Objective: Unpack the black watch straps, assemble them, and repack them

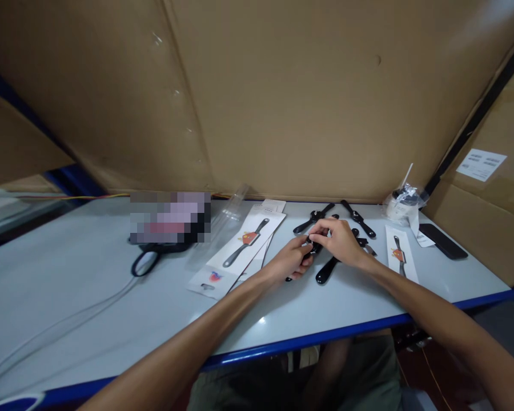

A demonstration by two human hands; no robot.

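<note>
My left hand (292,260) is closed round a black spokeshave (313,249), whose near handle end pokes out below the fingers. At the middle of this tool, my right hand (341,242) pinches with thumb and fingertips; any small part between them is hidden. Just under my right hand lies another black spokeshave (325,272), partly covered by the hand, with a shiny metal piece (370,250) near its middle. Farther back rest two more spokeshaves, one on the left (314,217) and one on the right (358,218).
White printed cards (248,240) overlap left of my hands, beside clear plastic sleeves (233,208). Another card (400,251), a dark phone-like slab (443,241) and a plastic-wrapped cup (401,205) stand right. A blurred-out item with a black loop (145,264) lies left. Cardboard (291,103) walls the back.
</note>
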